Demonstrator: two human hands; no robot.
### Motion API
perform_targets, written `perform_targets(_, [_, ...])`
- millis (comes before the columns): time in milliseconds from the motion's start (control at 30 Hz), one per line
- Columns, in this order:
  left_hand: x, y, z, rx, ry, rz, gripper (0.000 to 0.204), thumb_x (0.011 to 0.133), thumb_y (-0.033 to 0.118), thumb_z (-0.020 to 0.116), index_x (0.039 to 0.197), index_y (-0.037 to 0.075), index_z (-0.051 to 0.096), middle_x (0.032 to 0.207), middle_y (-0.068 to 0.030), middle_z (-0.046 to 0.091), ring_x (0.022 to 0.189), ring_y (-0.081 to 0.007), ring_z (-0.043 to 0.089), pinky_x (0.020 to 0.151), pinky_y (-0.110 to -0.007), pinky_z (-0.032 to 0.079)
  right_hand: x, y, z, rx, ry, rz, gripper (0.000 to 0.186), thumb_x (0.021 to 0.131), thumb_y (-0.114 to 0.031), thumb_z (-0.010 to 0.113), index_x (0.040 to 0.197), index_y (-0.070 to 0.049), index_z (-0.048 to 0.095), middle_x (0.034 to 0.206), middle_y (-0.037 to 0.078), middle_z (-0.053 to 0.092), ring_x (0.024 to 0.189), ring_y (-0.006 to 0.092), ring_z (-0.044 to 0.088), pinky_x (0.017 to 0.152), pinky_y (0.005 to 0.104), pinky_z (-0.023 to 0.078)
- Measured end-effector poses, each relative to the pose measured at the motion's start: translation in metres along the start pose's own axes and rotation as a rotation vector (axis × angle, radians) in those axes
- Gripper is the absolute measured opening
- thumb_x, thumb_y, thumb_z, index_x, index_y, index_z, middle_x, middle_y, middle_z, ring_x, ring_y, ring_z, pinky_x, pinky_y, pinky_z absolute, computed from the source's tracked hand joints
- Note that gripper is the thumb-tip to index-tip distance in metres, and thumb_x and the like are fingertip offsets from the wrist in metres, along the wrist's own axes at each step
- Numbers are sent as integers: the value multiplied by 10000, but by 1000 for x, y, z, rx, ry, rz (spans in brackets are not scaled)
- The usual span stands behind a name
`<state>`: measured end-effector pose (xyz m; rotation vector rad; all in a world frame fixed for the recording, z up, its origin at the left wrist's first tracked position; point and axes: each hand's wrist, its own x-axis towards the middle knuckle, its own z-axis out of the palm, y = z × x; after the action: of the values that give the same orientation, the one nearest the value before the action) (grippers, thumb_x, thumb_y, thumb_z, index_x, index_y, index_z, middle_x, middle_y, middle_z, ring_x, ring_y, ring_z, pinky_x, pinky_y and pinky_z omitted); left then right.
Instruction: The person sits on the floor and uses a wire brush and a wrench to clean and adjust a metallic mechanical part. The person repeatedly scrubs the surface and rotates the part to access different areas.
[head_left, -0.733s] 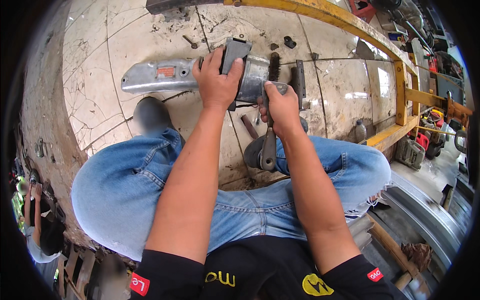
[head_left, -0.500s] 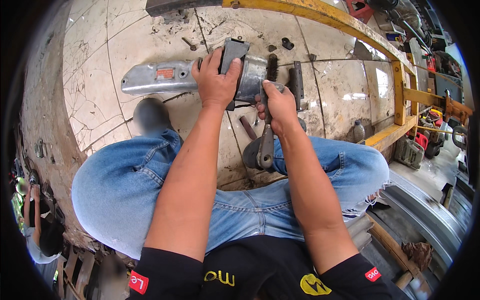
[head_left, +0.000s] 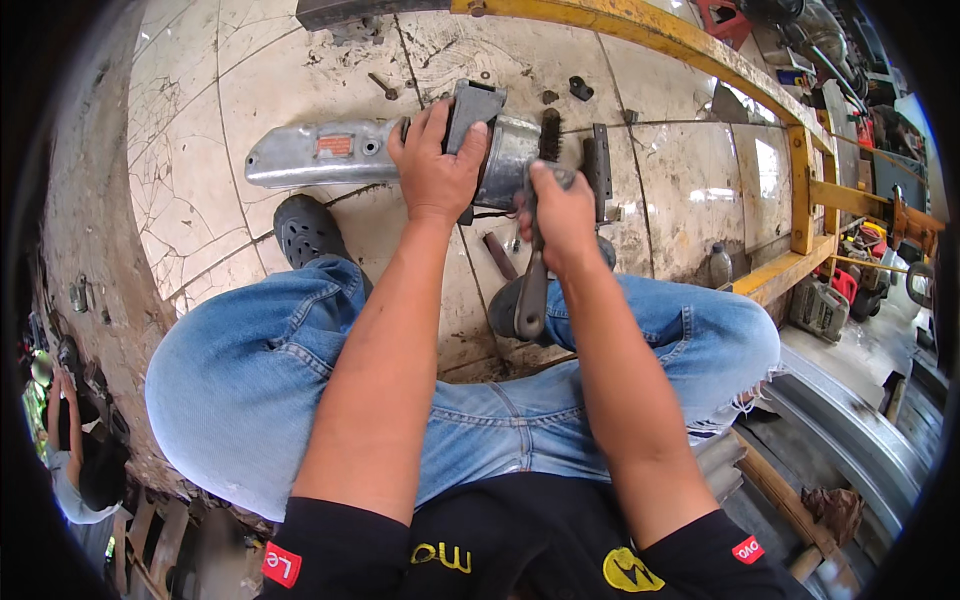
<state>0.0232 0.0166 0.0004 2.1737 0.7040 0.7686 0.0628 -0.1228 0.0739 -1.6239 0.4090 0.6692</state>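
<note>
A long silver metal guard with a small orange label lies on the tiled floor, joined to a wider round metal housing. A dark box-shaped bracket stands across it. My left hand is closed around this bracket, its thumb along the near right side. In my right hand is a wire brush, its dark bristles beyond my fist beside the housing's right side. The brush handle extends back toward me. Slight blur covers the fingers of my right hand.
A dark slotted metal piece lies right of the brush. A bolt and small metal parts lie farther off. A yellow metal frame runs along the far and right sides. A bottle stands by it.
The wire brush has rolled slightly in my right hand, so the hole at its handle end no longer shows. My left hand keeps its hold on the bracket.
</note>
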Motion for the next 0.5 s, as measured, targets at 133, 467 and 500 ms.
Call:
perform_targets(133, [-1,0,0,-15,-25,-14,475,883,413,682,1211,73,646,1223,-130,642,1199,-376,481,1120,-493,279,-7,3,4,27,14,47,276,968,-241,607,1022,-6,472,702,111,605,454,147,532,347,298,390])
perform_targets(467, [-2,2,0,-25,-18,-19,478,871,412,696,1207,76,646,1219,-124,645,1189,-379,489,1116,-493,290,11,-3,-3,105,-28,69,254,969,-259,601,1019,-29,505,713,101,610,459,144,529,369,299,403])
perform_targets(500, [-2,1,-1,-18,-23,-17,477,870,411,696,1207,77,646,1216,-128,645,1190,-378,489,1116,-493,289,9,-1,-5,66,-62,70,239,970,-253,598,1013,-39,501,713,96,609,467,140,528,371,300,406])
